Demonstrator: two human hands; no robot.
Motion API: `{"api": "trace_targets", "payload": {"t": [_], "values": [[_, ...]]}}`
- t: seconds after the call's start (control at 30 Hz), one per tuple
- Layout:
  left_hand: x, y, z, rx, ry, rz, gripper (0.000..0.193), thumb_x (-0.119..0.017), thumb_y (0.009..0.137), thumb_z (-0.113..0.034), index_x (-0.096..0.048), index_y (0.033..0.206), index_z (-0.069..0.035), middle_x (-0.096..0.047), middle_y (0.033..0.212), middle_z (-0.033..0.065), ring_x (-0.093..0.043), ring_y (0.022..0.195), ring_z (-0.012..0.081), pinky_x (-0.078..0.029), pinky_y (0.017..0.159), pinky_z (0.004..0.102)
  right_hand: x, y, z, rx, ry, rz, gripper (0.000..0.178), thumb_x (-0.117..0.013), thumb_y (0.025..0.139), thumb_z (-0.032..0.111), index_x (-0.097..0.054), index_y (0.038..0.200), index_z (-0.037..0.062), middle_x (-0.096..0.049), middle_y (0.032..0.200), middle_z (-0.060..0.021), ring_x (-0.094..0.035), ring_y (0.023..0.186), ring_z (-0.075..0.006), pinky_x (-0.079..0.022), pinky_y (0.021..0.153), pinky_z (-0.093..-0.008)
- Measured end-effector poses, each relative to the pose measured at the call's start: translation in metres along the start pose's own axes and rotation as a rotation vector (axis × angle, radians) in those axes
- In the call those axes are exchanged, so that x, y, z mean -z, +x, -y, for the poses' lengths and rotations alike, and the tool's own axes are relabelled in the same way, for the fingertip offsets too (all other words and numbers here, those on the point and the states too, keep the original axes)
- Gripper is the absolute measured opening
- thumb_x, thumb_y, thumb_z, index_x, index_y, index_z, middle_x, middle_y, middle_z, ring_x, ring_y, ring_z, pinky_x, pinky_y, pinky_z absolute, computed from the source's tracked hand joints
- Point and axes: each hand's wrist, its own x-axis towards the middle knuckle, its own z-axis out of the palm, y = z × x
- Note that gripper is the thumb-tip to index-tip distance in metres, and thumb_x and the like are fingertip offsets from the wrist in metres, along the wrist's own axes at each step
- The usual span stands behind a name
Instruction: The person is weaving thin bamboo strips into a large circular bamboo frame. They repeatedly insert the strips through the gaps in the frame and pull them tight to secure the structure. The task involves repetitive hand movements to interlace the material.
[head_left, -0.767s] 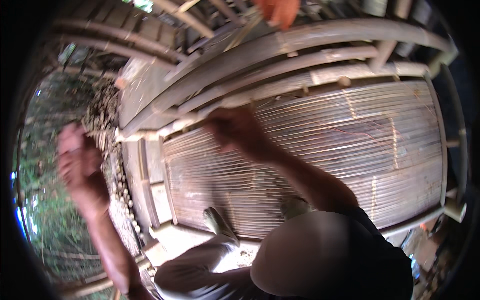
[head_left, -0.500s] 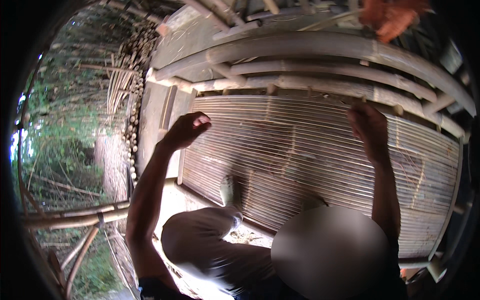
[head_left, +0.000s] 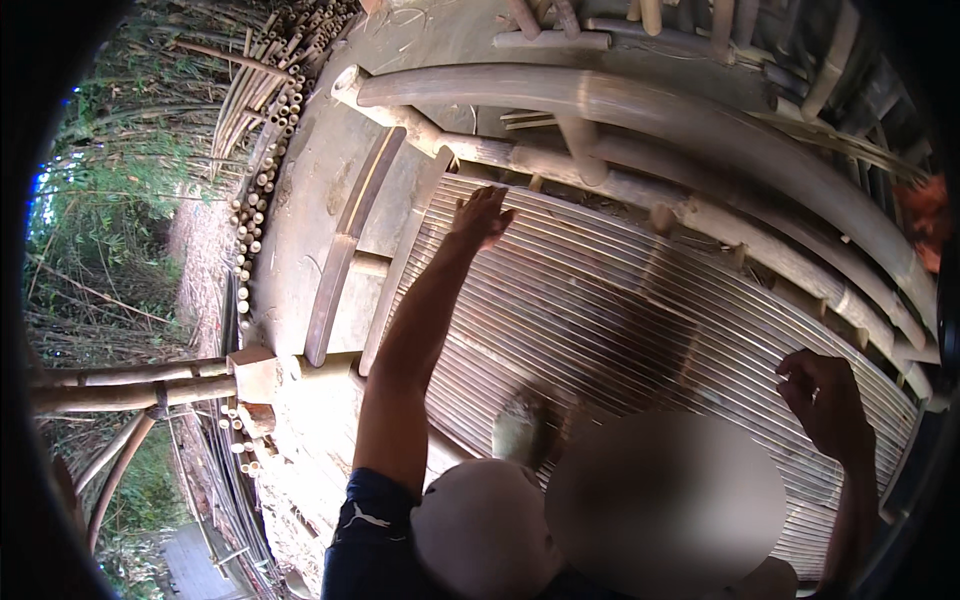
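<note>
A slatted bamboo platform (head_left: 600, 300) of thin parallel strips lies in front of me. My left hand (head_left: 483, 215) is stretched out over its far left corner, fingers extended and nothing visible in them. Whether it rests on the slats or hovers just above, I cannot tell. Over the platform's right part is my right hand (head_left: 828, 402), its fingers loosely curled and nothing visible in them. My bent leg in pale trousers (head_left: 485, 530) shows at the bottom, with a foot (head_left: 520, 425) over the slats' near side.
Thick bamboo rails (head_left: 640, 105) run along the platform's far side. A flat bamboo board (head_left: 350, 245) lies left of it on the concrete floor (head_left: 310, 180). Stacked cut bamboo poles (head_left: 260, 190) line the floor's left edge. An orange thing (head_left: 922, 215) shows at the far right.
My left hand has gone from curled to stretched out at the platform's far left corner. The right hand now appears farther right and nearer to me. The whole view has shifted.
</note>
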Motion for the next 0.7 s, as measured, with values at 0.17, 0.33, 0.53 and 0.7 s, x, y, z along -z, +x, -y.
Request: {"api": "trace_targets", "payload": {"t": [0.17, 0.33, 0.53, 0.7], "values": [[-0.028, 0.051, 0.056, -0.060, -0.105, -0.064, 0.057, -0.043, 0.097, -0.057, -0.050, 0.137, -0.017, -0.050, 0.138, 0.0121, -0.042, 0.134, 0.0309, -0.025, 0.112, 0.0598, -0.016, 0.067, 0.076, 0.024, -0.182, 0.162, 0.017, -0.070, 0.080, 0.010, -0.067, 0.095, 0.0036, -0.065, 0.068, -0.0105, -0.065, 0.060, -0.0228, -0.050, 0.060, -0.0340], [-0.047, 0.054, 0.067, -0.042, -0.265, -0.127, 0.052, -0.051, 0.091, -0.061, -0.070, 0.101, -0.014, -0.063, 0.119, 0.0095, -0.054, 0.118, 0.0317, -0.027, 0.112, 0.0541, -0.051, 0.146, 0.106, 0.076, -0.302, 0.372, 0.019, -0.069, 0.081, 0.017, -0.066, 0.096, 0.0046, -0.068, 0.076, -0.0117, -0.068, 0.071, -0.0279, -0.052, 0.069, -0.0398], [-0.041, 0.076, 0.077, -0.048, -0.224, 0.105, 0.064, -0.056, 0.080, -0.074, -0.071, 0.105, -0.017, -0.066, 0.122, 0.0056, -0.054, 0.123, 0.0276, -0.018, 0.111, 0.0657, -0.145, 0.247, 0.062, 0.183, -0.237, -0.009, 0.014, -0.064, 0.086, 0.018, -0.061, 0.092, 0.0056, -0.064, 0.080, -0.0149, -0.065, 0.076, -0.0325, -0.049, 0.068, -0.0435], [-0.044, 0.093, 0.093, -0.035, -0.317, 0.184, 0.080, -0.056, 0.073, -0.082, -0.069, 0.113, -0.015, -0.066, 0.123, 0.0061, -0.056, 0.123, 0.0295, -0.019, 0.110, 0.0660, -0.257, 0.302, 0.088, 0.068, -0.123, -0.365, 0.021, -0.067, 0.087, 0.022, -0.060, 0.096, 0.0041, -0.062, 0.093, -0.0135, -0.063, 0.087, -0.0316, -0.050, 0.079, -0.0437]]}}
